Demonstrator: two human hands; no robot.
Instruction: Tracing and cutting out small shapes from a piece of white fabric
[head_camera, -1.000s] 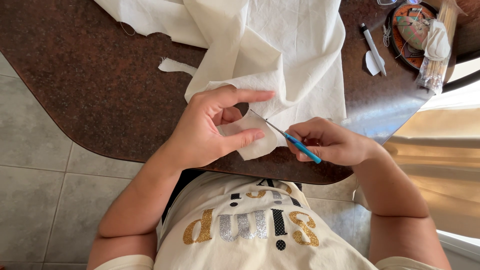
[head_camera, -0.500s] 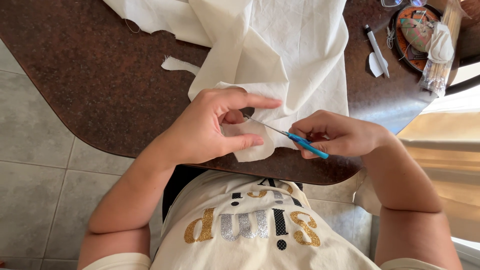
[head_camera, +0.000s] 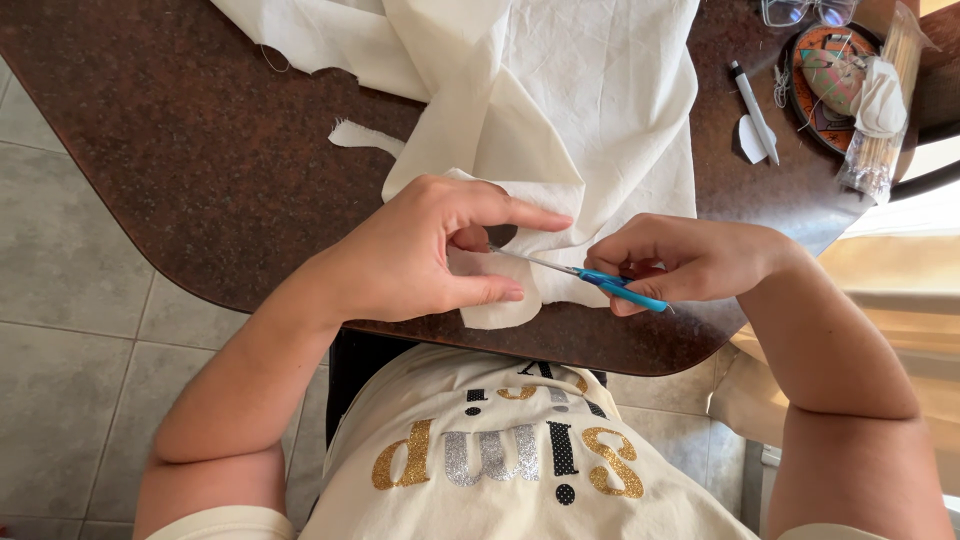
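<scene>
- My left hand holds a fold of the cream cloth near the front edge of the counter.
- Its fingers are pinching that fold: the forefinger stretches out flat on top, the thumb presses in from below, and the other fingers curl between them.
- My right hand holds a small pair of scissors with blue handles; the fingers are closed tight around the handles.
- The thin metal blades point left, toward my left hand, and their tips meet the cloth right at the pinched fold. I cannot tell whether the blades are apart or together.
- The two hands sit near each other, joined only by the scissors and the cloth.
- The cloth lies in a big rumpled heap on the dark brown speckled counter, running from the far edge down to my hands, with one corner hanging just over the front edge.
- A small scrap of the same cloth lies by itself on the counter, just left of the heap.
- To the right of the cloth lie a white pen and a small white cut-out piece, touching each other.
- Further right sits a round painted dish with bits of thread and a white wad in it, and beside that a clear bag of wooden sticks.
- A pair of glasses shows at the top edge.
- Below the counter are my printed cream shirt and the grey tile floor.
</scene>
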